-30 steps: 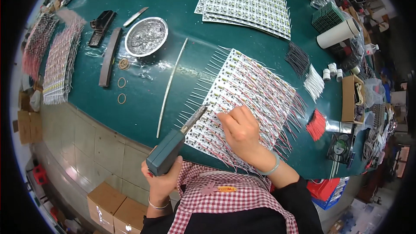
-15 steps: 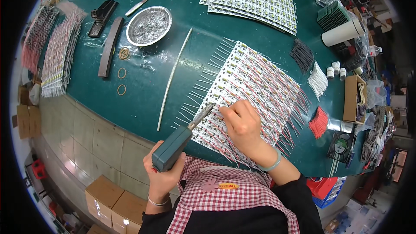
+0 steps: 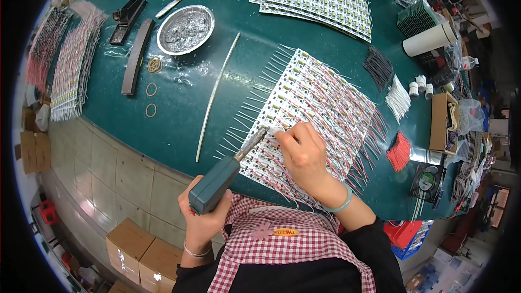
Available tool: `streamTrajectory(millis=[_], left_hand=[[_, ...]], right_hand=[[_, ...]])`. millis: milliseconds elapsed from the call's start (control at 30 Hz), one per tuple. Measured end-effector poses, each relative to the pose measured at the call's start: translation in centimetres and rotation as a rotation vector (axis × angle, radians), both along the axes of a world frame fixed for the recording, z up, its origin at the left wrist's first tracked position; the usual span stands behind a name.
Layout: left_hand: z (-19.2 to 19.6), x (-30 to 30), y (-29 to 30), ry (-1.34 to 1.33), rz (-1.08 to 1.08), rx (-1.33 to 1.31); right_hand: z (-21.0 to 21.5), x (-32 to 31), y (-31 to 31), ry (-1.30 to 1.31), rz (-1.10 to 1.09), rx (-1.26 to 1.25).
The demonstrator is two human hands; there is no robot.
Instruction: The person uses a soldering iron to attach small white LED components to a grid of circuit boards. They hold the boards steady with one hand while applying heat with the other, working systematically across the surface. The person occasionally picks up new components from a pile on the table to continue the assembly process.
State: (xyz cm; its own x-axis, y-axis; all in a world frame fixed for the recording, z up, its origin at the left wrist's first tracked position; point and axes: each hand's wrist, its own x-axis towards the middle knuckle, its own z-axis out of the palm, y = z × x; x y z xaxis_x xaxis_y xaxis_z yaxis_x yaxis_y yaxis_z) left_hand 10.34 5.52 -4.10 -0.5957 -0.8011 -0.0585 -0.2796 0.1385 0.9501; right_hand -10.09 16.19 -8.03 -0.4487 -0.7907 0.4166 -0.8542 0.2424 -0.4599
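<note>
My left hand (image 3: 206,211) is closed round the dark green handle of a soldering gun (image 3: 215,185). The gun's metal tip slants up and right, down to the white circuit board panel (image 3: 297,84). Close beside that tip, my right hand (image 3: 303,154) is closed in a pinch over the panel; whatever lies between its fingertips is too small to make out. Rows of small parts cover the panel. Red and dark wires (image 3: 347,114) run across it and past its right edge, while pale wires (image 3: 237,121) stick out on the left. A small whitish wisp shows by the tip.
Left of the panel lie a long pale rod (image 3: 218,97), a metal bowl (image 3: 185,30), rubber bands (image 3: 151,89) and a dark bar (image 3: 138,57). On the right are black wires (image 3: 378,68), white wires (image 3: 398,101), red wires (image 3: 399,151) and a small fan (image 3: 427,182). More panels (image 3: 315,0) are stacked behind.
A whitish wisp now shows between the soldering gun's tip and my right fingertips. Both hands keep nearly the same place and grip; the whole view has shifted slightly.
</note>
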Motion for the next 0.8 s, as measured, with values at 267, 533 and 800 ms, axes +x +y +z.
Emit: streamTrajectory(millis=[267, 533, 800], left_hand=[[-1.0, 1.1, 0.3, 0.040, 0.051, -0.062], [-0.8, 1.5, 0.5, 0.034, 0.102, -0.019], [-0.3, 2.0, 0.6, 0.031, 0.073, 0.013]], right_hand=[[-0.3, 0.0, 0.0, 0.018, -0.006, -0.001], [1.0, 0.4, 0.1, 0.036, 0.016, -0.051], [0.1, 1.6, 0.3, -0.001, 0.015, -0.039]])
